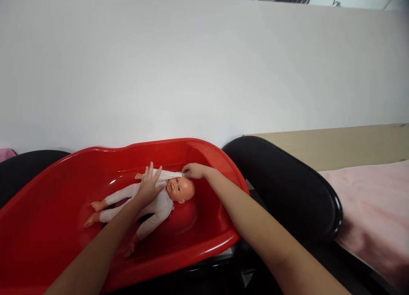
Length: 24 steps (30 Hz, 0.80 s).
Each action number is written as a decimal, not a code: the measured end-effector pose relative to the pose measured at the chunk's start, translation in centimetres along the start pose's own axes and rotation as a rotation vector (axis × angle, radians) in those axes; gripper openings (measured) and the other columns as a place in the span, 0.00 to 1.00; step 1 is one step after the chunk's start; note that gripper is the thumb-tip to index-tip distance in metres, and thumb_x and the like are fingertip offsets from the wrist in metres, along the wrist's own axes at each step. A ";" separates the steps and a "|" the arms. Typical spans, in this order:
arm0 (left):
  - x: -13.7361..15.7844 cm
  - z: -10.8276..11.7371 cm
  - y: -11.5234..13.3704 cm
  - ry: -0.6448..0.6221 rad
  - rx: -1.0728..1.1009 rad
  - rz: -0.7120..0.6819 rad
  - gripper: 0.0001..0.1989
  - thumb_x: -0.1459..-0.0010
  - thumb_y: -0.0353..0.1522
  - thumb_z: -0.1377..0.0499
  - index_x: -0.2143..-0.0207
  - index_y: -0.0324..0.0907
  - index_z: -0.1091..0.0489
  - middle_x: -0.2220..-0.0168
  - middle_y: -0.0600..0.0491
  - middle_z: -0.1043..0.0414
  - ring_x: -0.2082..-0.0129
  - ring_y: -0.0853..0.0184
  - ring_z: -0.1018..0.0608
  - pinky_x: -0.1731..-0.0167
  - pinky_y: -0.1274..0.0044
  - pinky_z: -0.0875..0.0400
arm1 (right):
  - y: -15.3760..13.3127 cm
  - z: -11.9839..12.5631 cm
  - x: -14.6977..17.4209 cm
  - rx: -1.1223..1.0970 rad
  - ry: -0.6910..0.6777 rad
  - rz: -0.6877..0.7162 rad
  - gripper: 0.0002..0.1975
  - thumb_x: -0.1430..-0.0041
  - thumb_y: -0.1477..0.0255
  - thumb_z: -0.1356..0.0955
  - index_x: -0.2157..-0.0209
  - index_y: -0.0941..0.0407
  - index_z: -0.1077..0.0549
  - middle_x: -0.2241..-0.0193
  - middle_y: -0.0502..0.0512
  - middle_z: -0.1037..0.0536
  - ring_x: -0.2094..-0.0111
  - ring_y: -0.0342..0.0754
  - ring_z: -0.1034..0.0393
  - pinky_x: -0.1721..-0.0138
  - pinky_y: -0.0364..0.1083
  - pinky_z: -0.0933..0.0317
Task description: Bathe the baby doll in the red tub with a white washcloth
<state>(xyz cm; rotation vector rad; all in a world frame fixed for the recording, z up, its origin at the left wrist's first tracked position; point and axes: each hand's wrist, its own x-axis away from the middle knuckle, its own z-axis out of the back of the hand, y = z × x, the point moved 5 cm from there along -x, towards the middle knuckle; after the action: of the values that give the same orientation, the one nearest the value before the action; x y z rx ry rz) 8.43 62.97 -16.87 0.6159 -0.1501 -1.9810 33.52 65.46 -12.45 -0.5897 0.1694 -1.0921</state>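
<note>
A baby doll [180, 189] with a white cloth body lies face up in a red baby bathtub [54, 210], its head to the right and its feet to the left. Over the doll's chest and far arm, my left hand [149, 185] is spread, fingers apart. Beyond the doll's head, my right hand [194, 170] pinches the end of a white cloth [171, 175], which stretches along the doll's far side. Whether this cloth is separate or part of the doll's body covering, I cannot tell.
Black chairs [281, 184] stand at both ends of the tub. A pale wall [204, 73] rises directly behind it. At the right, a pink blanket [373, 201] covers a bed with a light wooden board [335, 146].
</note>
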 end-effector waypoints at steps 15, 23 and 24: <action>3.0 -3.6 4.8 -0.340 -0.202 -0.194 0.45 0.31 0.51 0.39 0.22 0.38 0.48 0.22 0.34 0.56 0.21 0.45 0.51 0.28 0.46 0.52 | -4.5 -1.4 1.8 0.439 -0.112 -0.054 0.37 0.24 0.48 0.42 0.31 0.62 0.29 0.22 0.67 0.55 0.20 0.64 0.73 0.25 0.72 0.70; 3.3 -3.9 5.0 -0.217 -0.187 -0.190 0.43 0.33 0.51 0.37 0.25 0.38 0.42 0.24 0.33 0.48 0.24 0.43 0.44 0.29 0.45 0.48 | -5.3 -1.4 2.0 0.420 -0.129 0.023 0.36 0.24 0.49 0.42 0.31 0.61 0.30 0.23 0.68 0.51 0.21 0.62 0.63 0.24 0.68 0.61; 3.2 -3.8 5.1 -0.201 -0.193 -0.185 0.41 0.33 0.49 0.36 0.26 0.40 0.41 0.24 0.34 0.47 0.24 0.43 0.44 0.29 0.45 0.48 | -5.3 -1.4 2.0 0.414 -0.129 0.018 0.35 0.24 0.50 0.42 0.30 0.60 0.31 0.22 0.67 0.51 0.21 0.62 0.63 0.24 0.68 0.61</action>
<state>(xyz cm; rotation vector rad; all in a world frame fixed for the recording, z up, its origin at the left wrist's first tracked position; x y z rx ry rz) 13.13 58.34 -19.44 0.3141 -0.0238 -2.2041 29.74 61.51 -10.51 -0.2835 -0.1617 -1.0306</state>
